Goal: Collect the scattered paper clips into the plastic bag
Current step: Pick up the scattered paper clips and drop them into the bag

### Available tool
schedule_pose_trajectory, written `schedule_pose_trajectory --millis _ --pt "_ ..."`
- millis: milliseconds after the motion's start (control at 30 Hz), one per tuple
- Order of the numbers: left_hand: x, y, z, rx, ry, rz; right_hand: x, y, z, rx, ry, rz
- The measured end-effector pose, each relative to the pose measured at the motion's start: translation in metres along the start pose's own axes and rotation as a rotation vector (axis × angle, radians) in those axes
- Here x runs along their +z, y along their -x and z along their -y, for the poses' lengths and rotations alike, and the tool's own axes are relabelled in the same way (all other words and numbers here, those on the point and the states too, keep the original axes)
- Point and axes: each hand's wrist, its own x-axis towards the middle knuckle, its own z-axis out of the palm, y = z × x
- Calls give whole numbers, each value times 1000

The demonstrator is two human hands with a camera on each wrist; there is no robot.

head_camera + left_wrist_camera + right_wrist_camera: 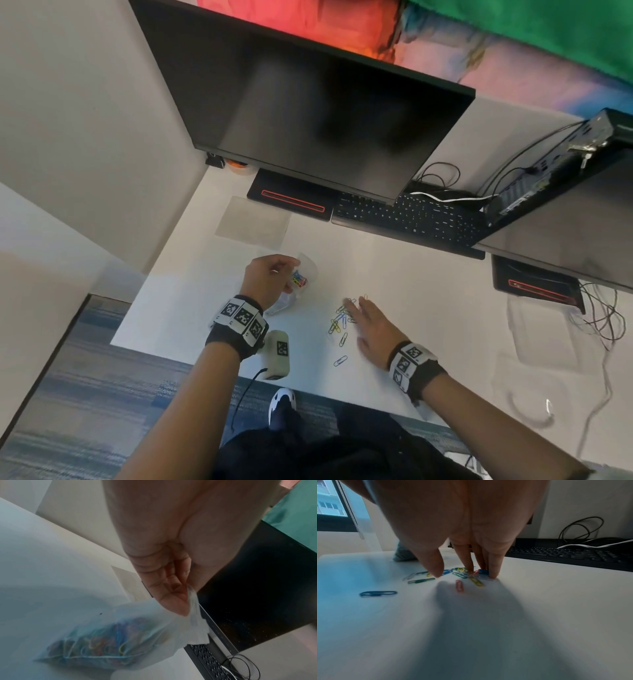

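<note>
A clear plastic bag (303, 279) with several coloured paper clips inside hangs just above the white desk (428, 281). My left hand (270, 277) pinches the bag's top edge; in the left wrist view the bag (106, 642) sags below that hand (171, 595). Several loose clips (339, 322) lie scattered at mid-desk. My right hand (370, 325) reaches down onto them with straight fingers. In the right wrist view its fingertips (493, 574) touch the desk among the clips, with a red clip (459, 586), a yellow clip (476, 581) and a dark blue clip (377, 593) lying nearby.
A dark monitor (308, 120) overhangs the back of the desk, with a black keyboard (411, 219) under it. A flat clear sheet (253, 219) lies behind the bag. Cables (603, 318) and a small computer (565, 164) sit to the right. The desk's front edge (308, 390) is close.
</note>
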Motion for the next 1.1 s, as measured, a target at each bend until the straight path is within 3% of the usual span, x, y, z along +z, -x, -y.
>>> schedule_pose_trajectory --millis 133,300,467,600,733,800,867,967,1100 --pt "10 -3 -2 5 -19 16 0 -11 12 12 87 -68" --pt "16 -4 -4 6 -37 33 -6 -21 21 -17 280 -32" --pt "21 -4 -4 0 -39 35 -4 -24 13 -74 248 -91" --pt "27 -2 -3 3 -50 47 -18 -30 8 126 -97 -218" --pt "32 1 -5 3 -63 66 -46 -31 1 459 -740 -319" --pt "35 2 -7 -2 -63 78 -63 -32 5 492 -1161 -322" --pt "36 3 -8 -5 -56 85 -82 -34 18 400 -1432 -360" --pt "40 4 -9 -11 -58 96 -96 -38 42 263 -1492 -341" --pt "42 2 -10 5 -69 98 -84 -54 64 285 -1325 -330"
